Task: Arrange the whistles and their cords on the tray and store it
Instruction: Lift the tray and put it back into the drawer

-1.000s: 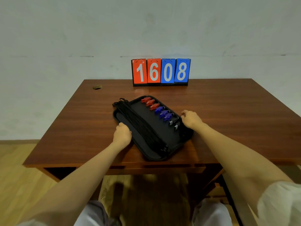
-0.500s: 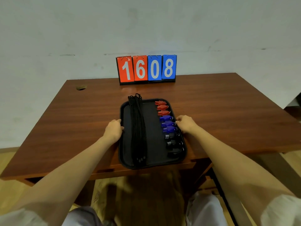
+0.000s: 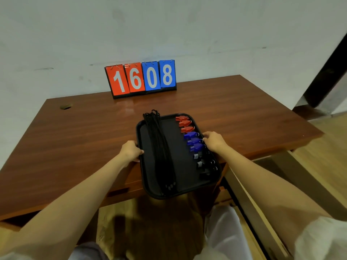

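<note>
A black tray [image 3: 185, 162] juts out past the front edge of the wooden table [image 3: 78, 139]. My left hand [image 3: 130, 151] grips its left rim and my right hand [image 3: 213, 140] grips its right rim. A bundle of black cords [image 3: 161, 147] lies lengthwise along the tray's left half. Down the right side runs a row of whistles: three red whistles [image 3: 185, 123] at the far end, three blue whistles [image 3: 194, 141] in the middle, and black whistles [image 3: 203, 164] nearest me.
A flip scoreboard [image 3: 141, 78] reading 1608 stands at the table's back edge against the wall. A cable hole [image 3: 66, 106] marks the back left of the tabletop. An open drawer [image 3: 249, 199] slants out under the table's right side. My knees are below.
The tray has turned from a diagonal lie to lengthwise and slid toward me, its near end now hanging past the table's front edge. Both hands kept their hold on the rims.
</note>
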A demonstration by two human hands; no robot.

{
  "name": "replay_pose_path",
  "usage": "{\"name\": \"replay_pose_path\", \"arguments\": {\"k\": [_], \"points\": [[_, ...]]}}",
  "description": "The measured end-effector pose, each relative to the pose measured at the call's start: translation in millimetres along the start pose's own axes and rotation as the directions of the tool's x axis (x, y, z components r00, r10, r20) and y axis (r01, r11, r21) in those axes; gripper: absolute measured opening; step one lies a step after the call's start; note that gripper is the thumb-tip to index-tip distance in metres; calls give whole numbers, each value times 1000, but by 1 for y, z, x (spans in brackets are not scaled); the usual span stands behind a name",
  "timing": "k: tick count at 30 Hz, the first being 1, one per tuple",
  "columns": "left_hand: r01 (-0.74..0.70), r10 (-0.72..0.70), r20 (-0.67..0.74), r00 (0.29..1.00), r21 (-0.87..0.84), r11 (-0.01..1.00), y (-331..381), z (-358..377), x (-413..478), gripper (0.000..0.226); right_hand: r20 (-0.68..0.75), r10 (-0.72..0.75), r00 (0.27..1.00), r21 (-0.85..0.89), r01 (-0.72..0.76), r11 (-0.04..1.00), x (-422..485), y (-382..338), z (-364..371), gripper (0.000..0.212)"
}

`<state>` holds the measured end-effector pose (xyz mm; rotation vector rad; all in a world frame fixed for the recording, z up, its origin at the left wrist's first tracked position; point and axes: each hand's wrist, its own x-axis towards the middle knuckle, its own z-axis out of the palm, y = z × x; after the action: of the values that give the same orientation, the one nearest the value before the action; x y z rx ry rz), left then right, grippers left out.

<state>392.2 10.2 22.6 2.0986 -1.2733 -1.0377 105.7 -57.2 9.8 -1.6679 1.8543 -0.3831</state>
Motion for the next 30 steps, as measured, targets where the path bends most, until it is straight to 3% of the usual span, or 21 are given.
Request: {"name": "replay_pose_path", "arguments": {"k": [11,19,21,25,30], "points": [[-118,124,167,978,-46,992,47,86,-57,18,-198,109,974,75,-96,993,-63,106,-58,37],[-196,246,374,894,-169,966,92,159,-115,24,-348,181,920,93,-159,983,-123,191,-124,36],[-185,263,430,863,-216,959,100,177,-131,35,-349,220,911,100,-197,975,-139,213,-135,38],[-174,287,515,808,-257,951,106,214,-157,77,-367,313,876,105,-295,950,-180,249,-150,37],[-208,331,587,739,-268,941,99,254,-181,79,-367,419,830,153,-391,908,-224,288,-148,35]]}}
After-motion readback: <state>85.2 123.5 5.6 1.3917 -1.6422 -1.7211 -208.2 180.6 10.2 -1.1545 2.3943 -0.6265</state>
